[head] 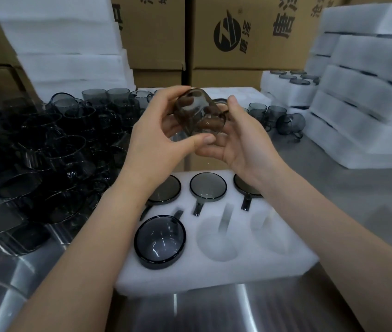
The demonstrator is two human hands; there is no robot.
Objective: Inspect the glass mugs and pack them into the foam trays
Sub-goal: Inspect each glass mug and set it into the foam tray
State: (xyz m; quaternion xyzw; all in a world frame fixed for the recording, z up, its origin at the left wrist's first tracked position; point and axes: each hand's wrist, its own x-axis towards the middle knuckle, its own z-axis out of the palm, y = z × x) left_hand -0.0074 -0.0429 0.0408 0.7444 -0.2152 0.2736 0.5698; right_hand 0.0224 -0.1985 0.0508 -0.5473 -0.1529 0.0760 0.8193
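Both hands hold one smoky glass mug [199, 111] tilted on its side in the air above the foam tray [214, 279]. The left hand [156, 133] curls round its near side, and the right hand [240, 142] cups it from beneath. Four packed mugs [208, 188] sit in the tray's pockets, and a pile of loose mugs [46, 152] lies left of it on the steel table [334, 188]

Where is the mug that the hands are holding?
In the head view, the mug is mid-frame, held up between the left hand and right hand, above the far edge of the foam tray.
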